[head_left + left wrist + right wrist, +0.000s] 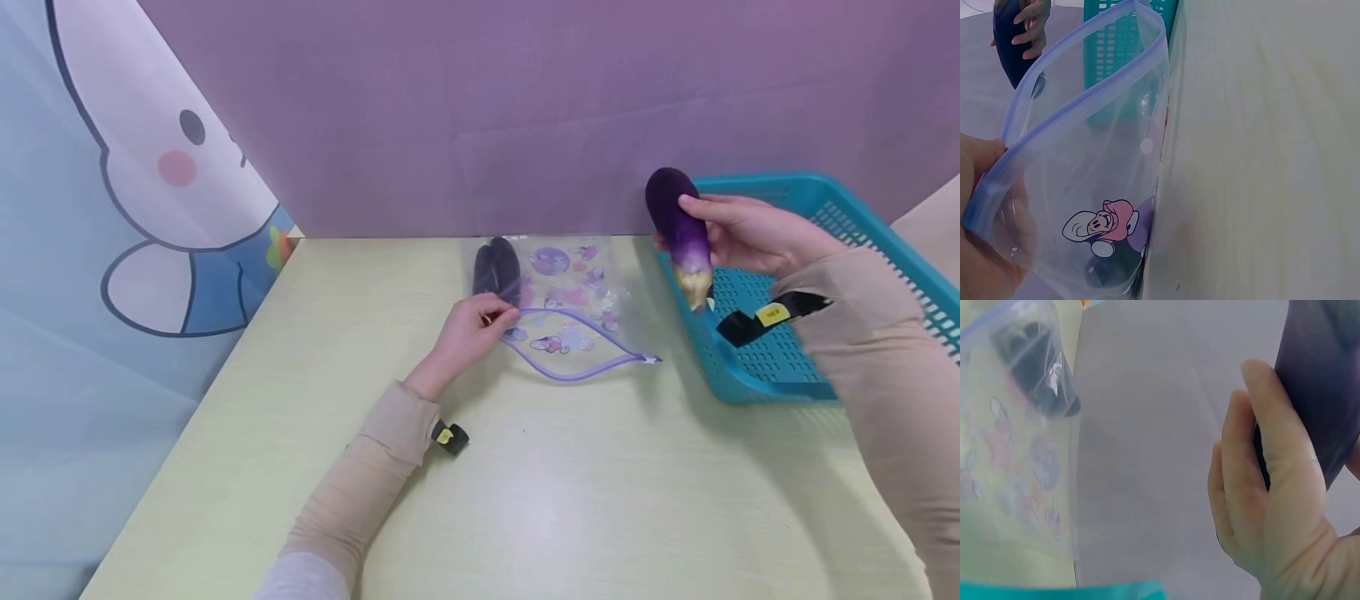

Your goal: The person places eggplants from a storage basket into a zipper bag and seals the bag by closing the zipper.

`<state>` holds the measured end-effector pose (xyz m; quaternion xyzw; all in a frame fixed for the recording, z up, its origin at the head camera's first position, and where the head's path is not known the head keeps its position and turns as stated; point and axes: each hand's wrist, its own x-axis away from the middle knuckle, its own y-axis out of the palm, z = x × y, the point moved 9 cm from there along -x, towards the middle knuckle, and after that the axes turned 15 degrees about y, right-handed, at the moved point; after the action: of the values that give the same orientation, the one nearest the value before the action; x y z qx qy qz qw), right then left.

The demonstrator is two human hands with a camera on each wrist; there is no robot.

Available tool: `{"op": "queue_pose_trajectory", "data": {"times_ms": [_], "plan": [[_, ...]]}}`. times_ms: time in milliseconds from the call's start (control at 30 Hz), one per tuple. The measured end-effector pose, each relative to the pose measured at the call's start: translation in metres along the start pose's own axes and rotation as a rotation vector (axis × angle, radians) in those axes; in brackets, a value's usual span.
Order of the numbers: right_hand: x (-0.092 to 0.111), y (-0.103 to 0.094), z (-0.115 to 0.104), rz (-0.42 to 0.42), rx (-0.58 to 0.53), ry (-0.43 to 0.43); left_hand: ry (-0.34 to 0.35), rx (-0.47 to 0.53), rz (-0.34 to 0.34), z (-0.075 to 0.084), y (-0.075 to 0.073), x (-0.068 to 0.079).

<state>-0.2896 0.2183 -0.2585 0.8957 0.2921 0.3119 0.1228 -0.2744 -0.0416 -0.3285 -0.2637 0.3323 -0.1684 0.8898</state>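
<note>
A clear zip bag printed with cartoon figures lies on the table, its purple-edged mouth gaping toward me. My left hand pinches the left end of that mouth, as the left wrist view also shows at the bag's rim. Inside the bag, on the left, are dark eggplants, seen through the plastic. My right hand grips another eggplant above the near left side of the basket, its pale stem end pointing down. In the right wrist view the fingers wrap this eggplant.
A teal plastic basket with perforated walls stands on the right of the table. A purple backdrop rises behind the table's far edge. On the left hangs a blue cloth with a cartoon figure.
</note>
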Motion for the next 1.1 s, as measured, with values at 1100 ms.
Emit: {"op": "queue_pose_trajectory", "data": {"times_ms": [1100], "plan": [[-0.019,0.067,0.049,0.069,0.431,0.172,0.021,0.006,0.007,0.001,0.002,-0.004]]}}
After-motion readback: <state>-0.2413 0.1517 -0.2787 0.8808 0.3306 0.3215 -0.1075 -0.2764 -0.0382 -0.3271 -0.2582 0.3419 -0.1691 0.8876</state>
